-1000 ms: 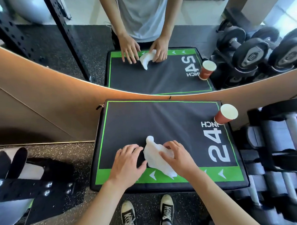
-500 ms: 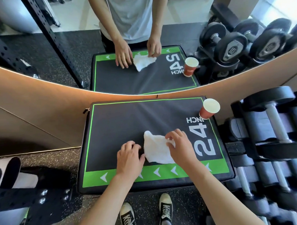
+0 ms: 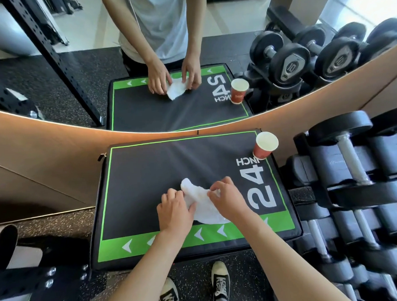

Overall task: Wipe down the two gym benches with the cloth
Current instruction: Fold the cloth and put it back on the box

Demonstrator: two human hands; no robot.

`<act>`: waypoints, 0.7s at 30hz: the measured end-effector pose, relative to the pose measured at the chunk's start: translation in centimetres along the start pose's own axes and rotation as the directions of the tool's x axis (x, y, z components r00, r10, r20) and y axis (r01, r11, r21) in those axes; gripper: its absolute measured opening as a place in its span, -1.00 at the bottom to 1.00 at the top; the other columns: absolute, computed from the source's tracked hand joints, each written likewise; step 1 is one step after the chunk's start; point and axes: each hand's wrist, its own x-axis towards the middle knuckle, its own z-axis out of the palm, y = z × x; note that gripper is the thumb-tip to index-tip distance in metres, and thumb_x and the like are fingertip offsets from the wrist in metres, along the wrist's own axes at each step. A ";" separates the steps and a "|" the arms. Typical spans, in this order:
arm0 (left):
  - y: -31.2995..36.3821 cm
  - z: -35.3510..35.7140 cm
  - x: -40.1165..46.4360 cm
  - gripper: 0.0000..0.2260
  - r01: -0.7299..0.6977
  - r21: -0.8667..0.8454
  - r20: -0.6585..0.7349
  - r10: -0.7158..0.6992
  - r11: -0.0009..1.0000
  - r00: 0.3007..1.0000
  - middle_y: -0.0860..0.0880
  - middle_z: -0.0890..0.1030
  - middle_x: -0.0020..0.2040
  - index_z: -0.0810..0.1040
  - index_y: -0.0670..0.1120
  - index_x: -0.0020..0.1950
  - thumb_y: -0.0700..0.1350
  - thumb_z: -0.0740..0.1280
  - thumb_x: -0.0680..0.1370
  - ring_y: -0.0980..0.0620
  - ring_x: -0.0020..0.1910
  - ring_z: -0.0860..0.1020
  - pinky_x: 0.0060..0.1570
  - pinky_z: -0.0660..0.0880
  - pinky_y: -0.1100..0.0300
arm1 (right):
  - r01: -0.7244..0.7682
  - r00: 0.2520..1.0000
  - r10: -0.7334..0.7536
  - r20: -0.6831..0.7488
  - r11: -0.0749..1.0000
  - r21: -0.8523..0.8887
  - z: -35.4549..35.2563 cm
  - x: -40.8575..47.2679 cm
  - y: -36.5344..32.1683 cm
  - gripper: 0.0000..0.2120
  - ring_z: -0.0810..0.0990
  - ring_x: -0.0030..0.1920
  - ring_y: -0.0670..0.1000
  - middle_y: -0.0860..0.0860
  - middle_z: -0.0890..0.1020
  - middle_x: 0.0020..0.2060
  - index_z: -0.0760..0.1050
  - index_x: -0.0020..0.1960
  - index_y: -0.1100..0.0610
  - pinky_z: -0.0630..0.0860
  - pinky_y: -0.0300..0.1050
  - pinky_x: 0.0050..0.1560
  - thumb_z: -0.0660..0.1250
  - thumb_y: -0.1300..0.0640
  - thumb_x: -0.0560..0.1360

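Cloth [image 3: 202, 203] bunched on table [image 3: 149, 174], near green front band | left hand [image 3: 175, 213] pinches its left edge, fingers curled | right hand [image 3: 227, 200] pinches top fold | soft, light, limp: likely needs flattening under a palm to wipe | cup [image 3: 265, 145] at far corner.
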 end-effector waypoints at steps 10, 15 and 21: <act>0.2 -0.8 -0.8 -0.82 0.065 -0.166 0.051 -0.057 0.984 0.997 -0.02 0.58 0.01 0.42 -0.05 0.07 0.02 0.33 0.64 -0.09 -0.02 0.56 -0.18 0.39 0.07 | 0.069 0.997 -0.068 -0.025 0.997 0.018 -0.8 -0.4 -0.4 -0.80 0.57 -0.16 0.05 -0.07 0.47 0.01 0.52 0.01 0.05 0.53 -0.05 -0.11 0.46 0.21 0.44; -1.6 -1.8 -1.5 -0.80 0.191 -0.443 0.078 -0.175 0.876 0.982 0.04 0.54 -0.16 0.36 -0.04 -0.06 -0.07 0.38 0.58 0.03 -0.25 0.49 -0.37 0.33 0.10 | 0.271 0.937 -0.269 -0.222 0.962 -0.024 0.2 -0.4 -0.8 -0.66 0.54 -0.16 0.00 -0.12 0.40 0.20 0.49 0.19 0.03 0.50 -0.15 -0.19 0.43 0.30 0.49; -2.6 -2.9 -1.6 -0.72 0.144 -0.250 0.050 -0.136 0.957 0.989 0.05 0.51 -0.07 0.34 -0.02 0.08 0.04 0.41 0.58 -0.10 -0.09 0.54 -0.23 0.43 0.04 | 0.139 0.978 -0.135 -0.161 0.990 0.012 1.5 -1.3 0.1 -0.46 0.53 0.03 -0.01 -0.06 0.38 0.25 0.35 0.48 0.04 0.48 -0.14 0.02 0.42 0.15 0.54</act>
